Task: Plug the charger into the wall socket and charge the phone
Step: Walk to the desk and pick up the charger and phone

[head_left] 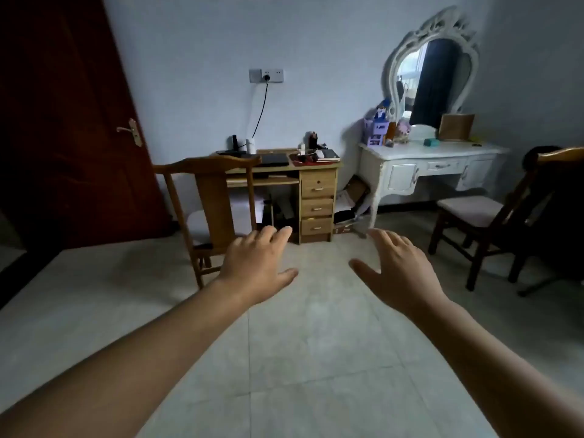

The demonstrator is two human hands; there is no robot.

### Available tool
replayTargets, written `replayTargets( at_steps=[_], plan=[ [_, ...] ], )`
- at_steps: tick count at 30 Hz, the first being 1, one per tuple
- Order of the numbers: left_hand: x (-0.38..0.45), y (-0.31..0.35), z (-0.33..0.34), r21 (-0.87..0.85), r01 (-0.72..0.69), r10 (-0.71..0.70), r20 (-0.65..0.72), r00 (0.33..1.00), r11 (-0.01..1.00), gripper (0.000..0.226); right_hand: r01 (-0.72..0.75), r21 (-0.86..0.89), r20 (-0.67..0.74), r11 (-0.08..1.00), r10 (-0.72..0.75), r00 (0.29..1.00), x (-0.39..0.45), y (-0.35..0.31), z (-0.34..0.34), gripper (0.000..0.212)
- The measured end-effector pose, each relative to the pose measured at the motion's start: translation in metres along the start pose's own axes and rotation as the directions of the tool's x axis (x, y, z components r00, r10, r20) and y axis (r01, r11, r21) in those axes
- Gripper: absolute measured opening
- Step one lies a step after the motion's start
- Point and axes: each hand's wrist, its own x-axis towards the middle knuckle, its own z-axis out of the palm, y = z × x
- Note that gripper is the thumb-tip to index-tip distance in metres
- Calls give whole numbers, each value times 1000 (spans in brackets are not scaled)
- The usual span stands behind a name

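My bare left hand point(257, 263) and bare right hand point(396, 268), fingers spread wide and empty, palms down, reach ahead since nothing is yet grasped. At twelve o'clock, well apart, the grey wall socket plate point(266, 75) above the wooden desk point(316, 167) already carries a black plug; charger and phone: cannot tell.

Pale blue-grey walls point(316, 42) meet a floor of large light tiles point(300, 343) in dim light. A dark red wooden door point(63, 137) stands at left. A light wooden desk with three drawers point(317, 191) adjoins a white carved dressing table point(426, 165) whose ornate oval mirror point(433, 71) reflects what may be a window. A wooden chair point(211, 184) faces the desk.
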Motion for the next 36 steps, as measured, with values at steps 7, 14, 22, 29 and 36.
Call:
replayTargets(
  at_steps=[7,14,22,29,36],
  plan=[
    [92,-59,61,-17,59,-58,70,996,998,78,-26,4,110,1000,26,994,107,3,69,68],
    [202,-61,110,-35,32,-27,136,990,999,78,-70,-17,131,997,71,989,203,59,104,68],
    [355,-49,198,-9,91,-85,285,955,996,77,-148,21,246,989,138,959,322,176,174,68],
    [449,-93,244,8,246,-231,371,899,969,71,-42,69,353,997,15,935,457,203,234,68],
    [546,-172,322,20,433,-400,422,813,901,60,6,113,446,994,-56,893,607,211,323,58]
  ],
)
